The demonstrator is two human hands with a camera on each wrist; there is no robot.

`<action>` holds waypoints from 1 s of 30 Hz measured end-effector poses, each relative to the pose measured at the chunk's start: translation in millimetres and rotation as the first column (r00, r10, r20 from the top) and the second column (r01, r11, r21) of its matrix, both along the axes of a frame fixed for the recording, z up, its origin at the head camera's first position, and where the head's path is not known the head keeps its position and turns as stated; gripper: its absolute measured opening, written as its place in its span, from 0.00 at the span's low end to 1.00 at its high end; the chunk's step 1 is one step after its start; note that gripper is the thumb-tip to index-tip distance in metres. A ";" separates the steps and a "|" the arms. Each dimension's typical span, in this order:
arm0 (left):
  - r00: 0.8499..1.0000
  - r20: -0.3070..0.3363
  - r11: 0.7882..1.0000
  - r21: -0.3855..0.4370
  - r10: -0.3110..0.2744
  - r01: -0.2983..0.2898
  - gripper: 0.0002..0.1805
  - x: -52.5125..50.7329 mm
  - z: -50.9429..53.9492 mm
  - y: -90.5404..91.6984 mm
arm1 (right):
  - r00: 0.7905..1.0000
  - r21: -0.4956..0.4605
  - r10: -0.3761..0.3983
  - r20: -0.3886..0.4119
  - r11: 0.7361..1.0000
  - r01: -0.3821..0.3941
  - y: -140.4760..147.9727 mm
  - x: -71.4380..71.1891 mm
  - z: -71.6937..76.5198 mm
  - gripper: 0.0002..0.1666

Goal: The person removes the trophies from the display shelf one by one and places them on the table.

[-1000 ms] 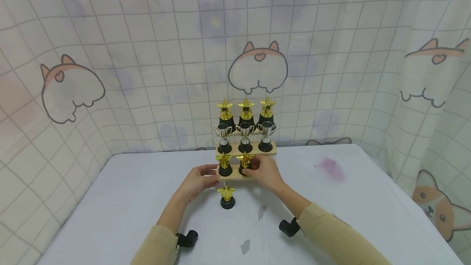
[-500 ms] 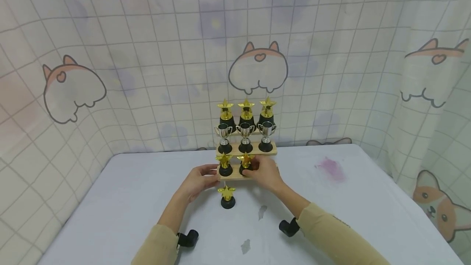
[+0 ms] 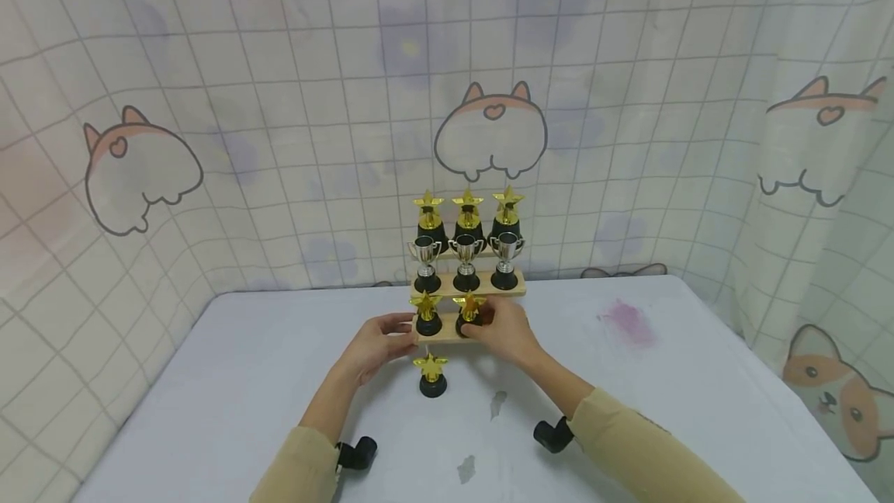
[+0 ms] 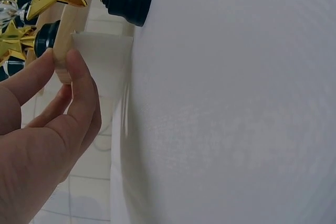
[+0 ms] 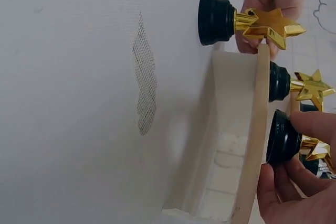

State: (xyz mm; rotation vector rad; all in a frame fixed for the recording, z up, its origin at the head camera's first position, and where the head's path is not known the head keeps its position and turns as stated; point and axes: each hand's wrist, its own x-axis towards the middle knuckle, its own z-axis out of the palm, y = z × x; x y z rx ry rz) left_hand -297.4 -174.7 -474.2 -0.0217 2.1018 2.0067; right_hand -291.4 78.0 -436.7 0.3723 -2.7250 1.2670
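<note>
A wooden tiered stand (image 3: 447,330) holds trophies on three levels. At the left end of its lowest board (image 4: 65,40), the left hand (image 3: 379,345) pinches the board between thumb and fingers. The right hand (image 3: 508,330) grips a gold star trophy (image 3: 469,319) by its black base (image 5: 284,137) over the middle of that board; in the right wrist view the base looks tilted. Another star trophy (image 3: 428,317) stands at the board's left end. On the table in front of the stand is a third small star trophy (image 3: 432,380).
Three silver cups (image 3: 466,258) stand on the middle level and three larger star trophies (image 3: 468,216) on the top one. A patterned curtain (image 3: 307,130) hangs behind the white table (image 3: 279,379). Grey patches (image 3: 466,468) mark the tabletop.
The right hand and the trophy it grips have shifted very slightly to the right. The left hand keeps its hold on the board.
</note>
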 end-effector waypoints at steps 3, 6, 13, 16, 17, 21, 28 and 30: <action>1.000 -0.004 1.000 0.000 -0.001 0.001 0.28 -0.8 -0.3 0.1 | 1.000 -0.004 -0.006 -0.001 1.000 0.006 1.4 1.4 0.6 0.21; 1.000 -0.005 1.000 -0.003 0.001 -0.001 0.28 -1.4 -1.2 0.1 | 1.000 -0.007 -0.013 0.002 1.000 0.013 3.2 2.2 -0.1 0.22; 1.000 -0.006 1.000 0.002 0.010 -0.010 0.28 -2.0 -2.5 0.9 | 1.000 -0.021 -0.016 -0.001 1.000 0.016 8.4 4.4 -3.1 0.23; 1.000 -0.004 1.000 0.003 0.008 -0.008 0.28 -2.1 -2.5 1.2 | 1.000 -0.021 -0.013 0.004 1.000 0.014 10.5 6.5 -3.4 0.26; 1.000 -0.003 1.000 0.005 0.007 -0.007 0.28 -2.1 -2.4 1.3 | 1.000 -0.025 -0.014 0.011 1.000 0.014 10.8 7.7 -2.9 0.27; 1.000 -0.004 1.000 0.003 0.003 -0.003 0.28 -1.6 -1.6 1.8 | 1.000 -0.041 -0.004 0.019 0.999 0.005 12.8 12.6 -1.4 0.29; 1.000 -0.005 1.000 0.001 0.007 -0.007 0.28 -0.8 -1.9 2.4 | 1.000 -0.056 0.015 0.009 0.998 -0.014 15.5 20.6 -5.5 0.29; 1.000 -0.003 1.000 0.004 0.011 -0.011 0.28 -0.8 -2.7 2.3 | 1.000 -0.058 0.023 -0.001 0.998 -0.023 16.1 22.9 -6.6 0.28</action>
